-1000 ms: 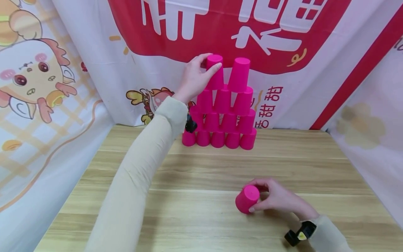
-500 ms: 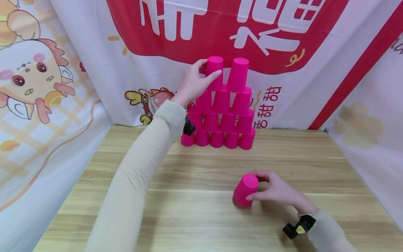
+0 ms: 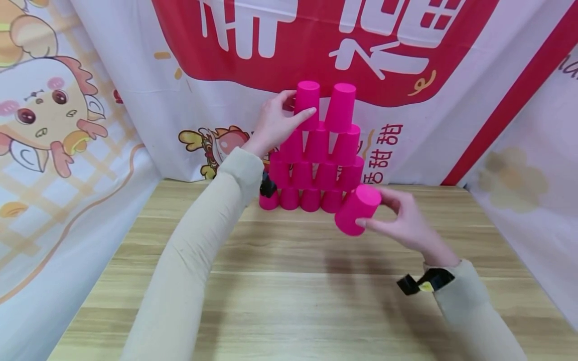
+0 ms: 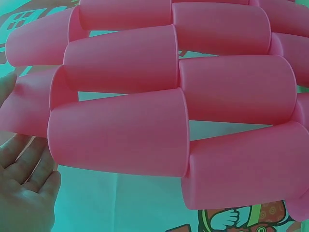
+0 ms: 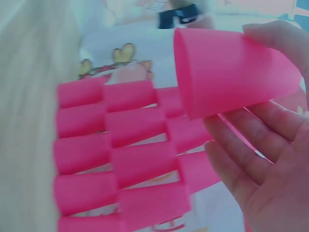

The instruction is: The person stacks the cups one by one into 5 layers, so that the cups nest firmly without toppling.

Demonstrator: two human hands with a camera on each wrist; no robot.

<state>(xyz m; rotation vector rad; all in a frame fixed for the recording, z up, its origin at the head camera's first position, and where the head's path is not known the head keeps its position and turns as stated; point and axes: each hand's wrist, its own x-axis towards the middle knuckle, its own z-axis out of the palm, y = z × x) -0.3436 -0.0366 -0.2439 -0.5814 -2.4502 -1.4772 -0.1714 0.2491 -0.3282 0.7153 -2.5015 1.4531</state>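
A pyramid of upside-down pink cups point(image 3: 310, 199) stands on the table against the back cloth, with two cups in its top row. My left hand point(image 3: 276, 123) has thumb and fingers on either side of the top-left cup point(image 3: 308, 100), which rests on the row below. In the left wrist view, only part of that hand point(image 4: 29, 183) shows beside the cup point(image 4: 31, 104). My right hand point(image 3: 406, 220) grips another pink cup point(image 3: 358, 210) from its right side, mouth down and slightly tilted, off the table before the pyramid's lower right. The right wrist view shows this cup point(image 5: 236, 72) between thumb and fingers.
The top-right cup point(image 3: 340, 108) stands apart from the top-left one, a gap between them. Printed cloth point(image 3: 235, 95) hangs right behind the pyramid, with side cloths at left and right. Wood-grain table point(image 3: 289, 301) lies in front.
My right hand has lifted the cup off the table and carried it forward toward the pyramid. My left hand stays at the top-left cup, and the pyramid looks unchanged.
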